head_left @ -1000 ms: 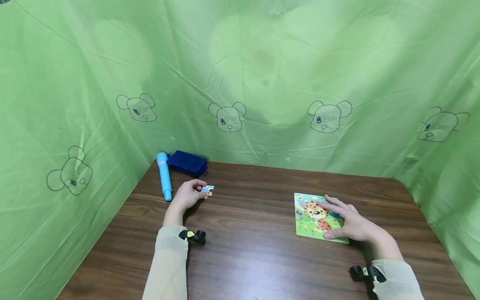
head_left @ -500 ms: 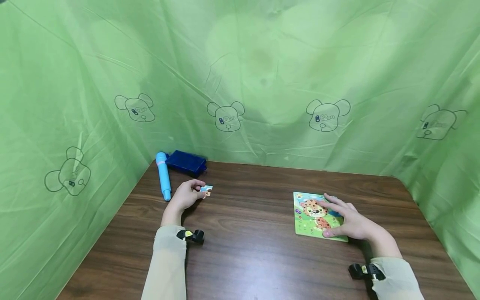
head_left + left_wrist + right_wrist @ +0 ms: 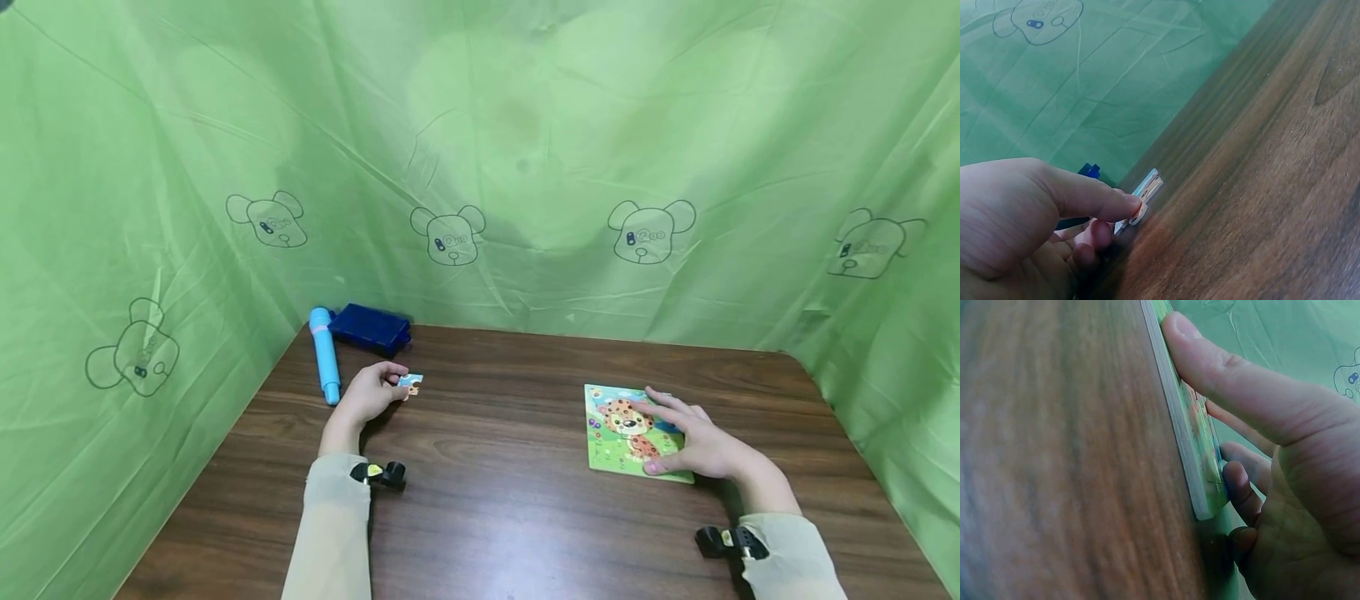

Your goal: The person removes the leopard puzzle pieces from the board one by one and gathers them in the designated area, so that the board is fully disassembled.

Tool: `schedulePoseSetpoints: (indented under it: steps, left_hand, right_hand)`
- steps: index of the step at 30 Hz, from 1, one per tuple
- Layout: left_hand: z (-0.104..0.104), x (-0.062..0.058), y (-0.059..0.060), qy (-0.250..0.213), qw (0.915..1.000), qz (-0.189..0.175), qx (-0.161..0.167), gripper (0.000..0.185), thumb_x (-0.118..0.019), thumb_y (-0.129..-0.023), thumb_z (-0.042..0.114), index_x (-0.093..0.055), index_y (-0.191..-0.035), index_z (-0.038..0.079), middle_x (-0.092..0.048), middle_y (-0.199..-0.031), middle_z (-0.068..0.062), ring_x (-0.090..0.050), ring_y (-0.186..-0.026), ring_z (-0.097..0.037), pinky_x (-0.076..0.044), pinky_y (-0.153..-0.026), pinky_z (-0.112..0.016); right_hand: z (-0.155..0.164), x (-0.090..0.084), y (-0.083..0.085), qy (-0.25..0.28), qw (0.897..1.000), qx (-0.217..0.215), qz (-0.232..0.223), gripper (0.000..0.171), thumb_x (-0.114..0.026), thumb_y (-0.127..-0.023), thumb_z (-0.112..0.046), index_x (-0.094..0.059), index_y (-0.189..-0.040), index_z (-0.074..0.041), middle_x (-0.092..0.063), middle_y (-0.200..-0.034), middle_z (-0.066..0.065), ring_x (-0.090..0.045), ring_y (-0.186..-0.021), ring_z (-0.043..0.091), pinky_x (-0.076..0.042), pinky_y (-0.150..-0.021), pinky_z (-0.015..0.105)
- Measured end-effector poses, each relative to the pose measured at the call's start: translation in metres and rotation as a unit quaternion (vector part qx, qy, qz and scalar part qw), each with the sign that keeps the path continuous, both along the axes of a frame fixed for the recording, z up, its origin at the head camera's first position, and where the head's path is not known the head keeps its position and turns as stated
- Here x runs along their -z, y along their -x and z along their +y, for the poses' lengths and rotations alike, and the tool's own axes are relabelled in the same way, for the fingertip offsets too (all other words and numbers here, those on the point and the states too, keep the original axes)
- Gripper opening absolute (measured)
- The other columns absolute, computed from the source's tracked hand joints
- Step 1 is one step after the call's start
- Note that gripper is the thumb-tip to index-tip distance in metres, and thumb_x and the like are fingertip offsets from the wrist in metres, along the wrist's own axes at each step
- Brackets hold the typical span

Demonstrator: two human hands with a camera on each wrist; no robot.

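Observation:
My left hand pinches a small jigsaw puzzle piece, blue and orange, between thumb and fingers at the left of the table. In the left wrist view the puzzle piece tilts up close over the wood, partly hidden by the thumb. On the right lies a square puzzle board printed with a spotted leopard cub on green. My right hand rests spread on its right side. The right wrist view has the thumb on the face of the board, with the other fingers near its far side.
Behind the left hand are a light blue microphone-shaped object and a dark blue plastic box, side by side at the back left of the wooden table. A green curtain with bear outlines hangs around the back and sides.
The head view has shifted very slightly. Both hands keep their places, the left still pinching the puzzle piece and the right still on the board.

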State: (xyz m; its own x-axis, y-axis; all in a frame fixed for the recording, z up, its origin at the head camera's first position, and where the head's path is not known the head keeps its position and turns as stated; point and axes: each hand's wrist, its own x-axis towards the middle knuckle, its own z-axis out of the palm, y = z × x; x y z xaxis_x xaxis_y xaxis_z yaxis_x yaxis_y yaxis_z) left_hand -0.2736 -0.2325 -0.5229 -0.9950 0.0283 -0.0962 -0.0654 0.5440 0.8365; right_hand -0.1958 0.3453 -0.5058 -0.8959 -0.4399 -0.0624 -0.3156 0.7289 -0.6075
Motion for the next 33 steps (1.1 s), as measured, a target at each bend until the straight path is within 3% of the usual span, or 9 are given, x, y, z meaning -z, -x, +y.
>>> schedulePoseSetpoints:
  steps: [12,18,24,27,33]
  left_hand:
    - [0.0,-0.001,-0.001,0.019,0.9998,0.006,0.002,0.039,-0.079,-0.098,0.006,-0.069,-0.136,0.001,-0.067,-0.116,-0.015,-0.065,-0.089,-0.021,-0.053,-0.077,-0.03]
    - [0.015,-0.011,-0.001,0.036,0.9991,0.021,0.006,0.04,-0.074,-0.103,0.012,-0.065,-0.141,0.001,-0.066,-0.115,-0.015,-0.069,-0.091,-0.024,-0.054,-0.082,-0.038]
    - [0.063,-0.035,-0.005,0.051,0.9941,0.081,0.051,0.042,-0.078,-0.1,0.019,-0.068,-0.138,0.003,-0.071,-0.122,-0.018,-0.066,-0.088,-0.021,-0.053,-0.089,-0.044]
    - [0.096,-0.044,-0.011,0.053,0.9882,0.114,0.087,0.039,-0.08,-0.098,0.022,-0.071,-0.133,0.006,-0.072,-0.117,-0.015,-0.065,-0.087,-0.019,-0.054,-0.085,-0.041]
    - [0.163,-0.048,-0.024,0.047,0.9705,0.146,0.186,0.036,-0.079,-0.099,0.022,-0.071,-0.13,0.007,-0.068,-0.113,-0.01,-0.062,-0.085,-0.013,-0.055,-0.08,-0.034]
  right_hand:
    - [0.0,0.0,-0.001,0.008,1.0,0.0,-0.001,0.095,-0.096,-0.08,-0.048,-0.055,-0.161,-0.021,-0.024,-0.178,0.021,-0.023,-0.148,0.059,-0.03,-0.104,0.086]
    - [0.004,0.0,0.0,0.011,1.0,0.007,-0.005,0.094,-0.095,-0.081,-0.05,-0.055,-0.161,-0.021,-0.024,-0.178,0.019,-0.022,-0.151,0.061,-0.029,-0.105,0.088]
    - [0.006,0.0,0.004,0.019,1.0,0.015,0.005,0.093,-0.096,-0.081,-0.046,-0.058,-0.158,-0.012,-0.031,-0.175,0.022,-0.024,-0.154,0.061,-0.026,-0.112,0.084]
    - [0.009,-0.002,0.004,0.008,0.999,0.024,0.026,0.088,-0.096,-0.082,-0.046,-0.061,-0.154,-0.011,-0.04,-0.17,0.022,-0.034,-0.149,0.056,-0.032,-0.11,0.08]
    - [0.018,-0.002,0.002,-0.012,0.999,0.031,0.042,0.093,-0.097,-0.079,-0.052,-0.062,-0.154,-0.01,-0.043,-0.168,0.022,-0.035,-0.148,0.052,-0.035,-0.108,0.079]
